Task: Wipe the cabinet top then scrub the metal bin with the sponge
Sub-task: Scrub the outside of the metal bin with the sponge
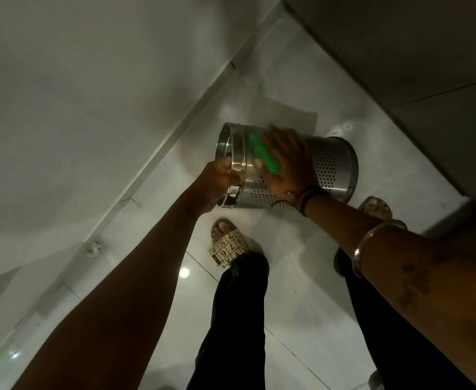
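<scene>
A perforated metal bin [329, 164] is held on its side above the floor, its open rim pointing left. My left hand [220, 180] grips that shiny rim from below and left. My right hand [286, 161] lies flat on the bin's side wall and presses a green sponge [263, 153] against it. Part of the sponge is hidden under my fingers. The cabinet top is not in view.
A white wall [90, 108] with a skirting strip runs along the left. Glossy white floor tiles [301, 319] lie below. My feet in sandals [228, 246] stand under the bin. A dark surface [414, 52] fills the upper right.
</scene>
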